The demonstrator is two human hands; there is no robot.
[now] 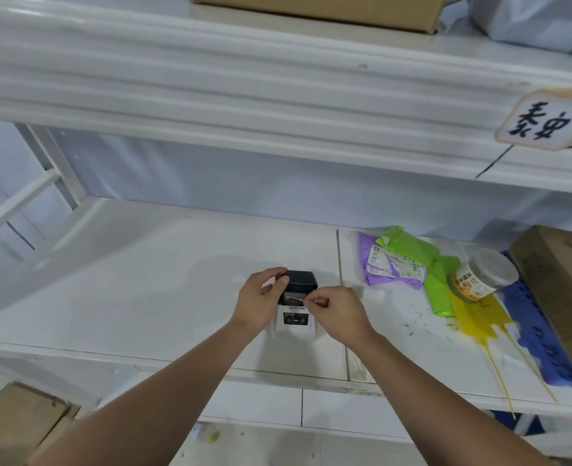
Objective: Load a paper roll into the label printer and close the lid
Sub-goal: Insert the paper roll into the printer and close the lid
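Observation:
A small white label printer stands on the white shelf, its black lid raised at the back. Inside the open bay lies a pale paper roll, partly hidden by my fingers. My left hand grips the printer's left side, thumb and forefinger at the lid's left corner. My right hand sits just right of the bay and pinches the roll's loose paper end between thumb and forefinger.
To the right lie purple, green and yellow mailer bags, a clear plastic jar, a blue crate piece and a cardboard box. An upper shelf beam hangs overhead. Another box sits lower left.

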